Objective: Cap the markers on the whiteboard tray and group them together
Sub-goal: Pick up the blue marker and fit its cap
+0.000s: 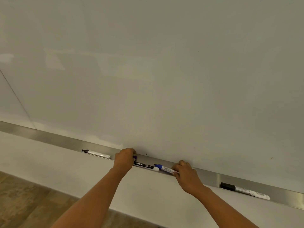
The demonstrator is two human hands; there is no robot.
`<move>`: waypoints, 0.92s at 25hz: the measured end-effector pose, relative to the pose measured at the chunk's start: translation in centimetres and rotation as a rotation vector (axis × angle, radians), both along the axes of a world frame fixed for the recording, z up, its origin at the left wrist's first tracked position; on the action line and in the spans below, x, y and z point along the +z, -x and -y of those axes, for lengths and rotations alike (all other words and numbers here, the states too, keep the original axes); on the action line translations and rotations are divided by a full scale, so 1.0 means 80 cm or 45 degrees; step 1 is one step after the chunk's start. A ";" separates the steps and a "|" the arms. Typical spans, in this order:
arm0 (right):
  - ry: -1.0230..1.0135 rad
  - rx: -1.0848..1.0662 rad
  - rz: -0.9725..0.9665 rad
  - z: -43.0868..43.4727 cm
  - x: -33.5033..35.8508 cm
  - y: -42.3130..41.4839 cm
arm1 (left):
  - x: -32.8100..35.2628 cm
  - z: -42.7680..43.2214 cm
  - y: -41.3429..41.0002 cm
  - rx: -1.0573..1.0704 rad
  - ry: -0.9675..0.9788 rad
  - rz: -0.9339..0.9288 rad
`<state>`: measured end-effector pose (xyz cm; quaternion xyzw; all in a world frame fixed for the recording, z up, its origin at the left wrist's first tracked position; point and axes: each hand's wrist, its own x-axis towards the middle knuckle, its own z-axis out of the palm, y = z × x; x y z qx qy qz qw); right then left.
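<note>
On the tray (49, 137), the right hand (185, 174) pinches the blue marker (166, 169) in its grip; the left hand (125, 159) clasps a purple piece (134, 157) (likely its cap). A skewed push could smear ink.

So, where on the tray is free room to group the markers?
The tray is bare at its far left, beyond the uncapped black marker, and between the right hand and the black-capped marker. Between the left hand, gripping a purple cap, and the right hand it is crowded: the camlin marker and the blue marker lie there.
</note>
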<state>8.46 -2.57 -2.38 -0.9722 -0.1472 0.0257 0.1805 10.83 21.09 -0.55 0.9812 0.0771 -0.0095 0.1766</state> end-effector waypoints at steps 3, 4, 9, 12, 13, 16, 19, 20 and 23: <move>-0.011 -0.027 -0.009 -0.001 0.000 0.000 | -0.001 -0.002 -0.007 0.034 -0.025 -0.037; -0.026 -0.037 -0.003 -0.001 -0.001 0.001 | -0.002 -0.002 -0.009 0.043 -0.028 -0.045; -0.141 -0.075 0.035 0.004 0.000 0.003 | -0.001 -0.003 -0.017 0.030 -0.078 -0.100; -0.197 -0.094 0.058 0.006 0.004 0.004 | 0.000 -0.003 -0.021 -0.007 -0.099 -0.127; -0.196 -0.093 0.062 0.006 0.006 0.004 | 0.000 -0.003 -0.022 -0.014 -0.090 -0.135; -0.193 -0.067 0.080 0.006 0.011 0.004 | -0.001 -0.001 -0.023 -0.049 -0.056 -0.116; -0.200 -0.041 0.118 0.004 0.015 0.003 | 0.001 0.002 -0.020 -0.100 -0.015 -0.013; -0.205 -0.035 0.131 0.003 0.017 0.002 | 0.001 0.003 -0.018 -0.118 0.037 0.032; -0.212 -0.002 0.185 -0.003 0.022 -0.001 | 0.002 0.006 -0.012 -0.186 0.298 0.143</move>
